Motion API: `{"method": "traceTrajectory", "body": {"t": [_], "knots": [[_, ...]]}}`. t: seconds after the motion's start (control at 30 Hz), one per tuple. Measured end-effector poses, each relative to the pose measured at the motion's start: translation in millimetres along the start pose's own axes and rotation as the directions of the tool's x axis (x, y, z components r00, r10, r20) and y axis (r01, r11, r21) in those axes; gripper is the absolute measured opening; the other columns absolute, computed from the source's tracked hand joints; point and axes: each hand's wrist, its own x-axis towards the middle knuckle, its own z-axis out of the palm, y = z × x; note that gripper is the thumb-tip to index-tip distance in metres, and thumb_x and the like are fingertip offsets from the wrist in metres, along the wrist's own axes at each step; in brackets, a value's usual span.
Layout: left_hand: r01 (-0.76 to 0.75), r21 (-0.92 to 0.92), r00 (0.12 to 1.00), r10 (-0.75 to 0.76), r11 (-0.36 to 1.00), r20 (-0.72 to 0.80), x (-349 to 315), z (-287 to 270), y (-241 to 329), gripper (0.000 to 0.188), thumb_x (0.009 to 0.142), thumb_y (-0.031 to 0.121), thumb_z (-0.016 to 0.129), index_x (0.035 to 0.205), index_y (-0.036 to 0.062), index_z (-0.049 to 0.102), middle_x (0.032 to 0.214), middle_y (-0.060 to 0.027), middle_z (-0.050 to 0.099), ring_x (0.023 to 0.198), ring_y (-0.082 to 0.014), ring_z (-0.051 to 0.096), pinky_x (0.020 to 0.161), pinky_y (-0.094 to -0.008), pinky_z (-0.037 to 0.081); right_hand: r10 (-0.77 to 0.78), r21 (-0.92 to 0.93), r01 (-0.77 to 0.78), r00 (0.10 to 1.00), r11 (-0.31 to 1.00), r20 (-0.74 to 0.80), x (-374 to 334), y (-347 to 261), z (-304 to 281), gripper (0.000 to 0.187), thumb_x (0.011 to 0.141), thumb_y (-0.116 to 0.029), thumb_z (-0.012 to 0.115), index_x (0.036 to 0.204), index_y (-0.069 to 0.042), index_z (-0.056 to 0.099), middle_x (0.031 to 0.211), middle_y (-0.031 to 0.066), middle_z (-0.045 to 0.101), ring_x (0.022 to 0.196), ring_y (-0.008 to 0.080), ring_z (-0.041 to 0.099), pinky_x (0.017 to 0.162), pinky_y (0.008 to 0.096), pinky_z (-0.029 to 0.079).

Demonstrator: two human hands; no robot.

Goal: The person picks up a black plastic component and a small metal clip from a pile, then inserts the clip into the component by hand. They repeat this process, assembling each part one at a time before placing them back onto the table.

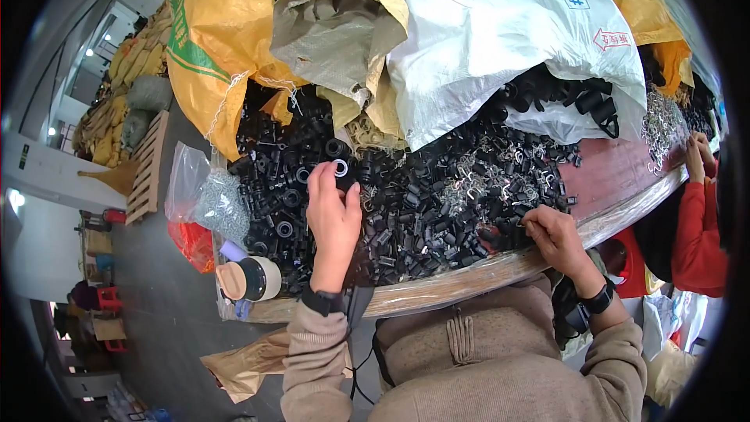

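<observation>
My left hand (332, 223) reaches over a pile of black round plastic parts. Its fingers and thumb are curled in around a black round part with a pale ring (341, 168) at the fingertips. Farther right, my right hand (553, 236) is at the near edge of a heap of small black cylinder-like pieces (422, 227). Those fingers are pinched together, and whatever is between them is too small or hidden to make out. Shiny metal hooks or clips (469, 181) lie scattered among the black pieces.
Large yellow (223, 31) and white (500, 39) woven sacks spill parts onto the table from behind. A jar (259, 278) stands at the left corner beside a clear bag of small grey pieces (222, 205). At the right, a person in red sleeves (699, 227) works at the same table.
</observation>
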Motion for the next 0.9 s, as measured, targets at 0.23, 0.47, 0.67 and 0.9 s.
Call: {"method": "traceTrajectory", "body": {"t": [0.23, 0.47, 0.67, 0.9], "knots": [[-0.032, 0.281, 0.995, 0.006, 0.959, 0.096, 5, 12, 12, 0.038, 0.069, 0.010, 0.059, 0.104, 0.0020, 0.047, 0.101, -0.0151, 0.047, 0.080, -0.0331, 0.052, 0.066, -0.0392, 0.045, -0.035, -0.008, 0.035, 0.999, 0.999, 0.036, 4, 7, -4, 0.004, 0.075, -0.001, 0.051, 0.078, -0.001, 0.051, 0.063, 0.0098, 0.048, 0.058, 0.0255, 0.050, 0.052, 0.0310, 0.039], [-0.357, 0.335, 0.929, 0.291, 0.872, 0.230, 29, 43, 22, 0.034, 0.069, 0.010, 0.059, 0.100, 0.0027, 0.049, 0.098, -0.0139, 0.050, 0.081, -0.0312, 0.053, 0.064, -0.0378, 0.047, -0.061, 0.051, 0.058, 0.996, 0.997, 0.069, 2, 10, -6, 0.002, 0.077, -0.001, 0.050, 0.079, 0.000, 0.049, 0.066, 0.0118, 0.047, 0.060, 0.0282, 0.050, 0.052, 0.0323, 0.039], [-0.336, 0.452, 0.923, 0.193, 0.826, 0.334, 41, 64, 22, 0.031, 0.069, 0.010, 0.060, 0.098, 0.0032, 0.050, 0.088, -0.0124, 0.053, 0.076, -0.0314, 0.054, 0.062, -0.0377, 0.046, -0.046, 0.068, 0.042, 0.997, 0.997, 0.061, -2, 25, -21, 0.005, 0.080, -0.004, 0.048, 0.076, -0.001, 0.047, 0.065, 0.0111, 0.046, 0.058, 0.0268, 0.049, 0.052, 0.0320, 0.039], [-0.366, 0.193, 0.905, 0.301, 0.910, 0.300, 13, 66, 41, 0.023, 0.068, 0.011, 0.060, 0.088, 0.0032, 0.052, 0.082, -0.0112, 0.052, 0.071, -0.0288, 0.055, 0.060, -0.0370, 0.046, -0.035, 0.128, 0.020, 0.992, 0.992, 0.118, 4, 41, -21, 0.006, 0.081, -0.007, 0.048, 0.078, -0.001, 0.047, 0.066, 0.0123, 0.046, 0.060, 0.0289, 0.049, 0.053, 0.0333, 0.039]]}}
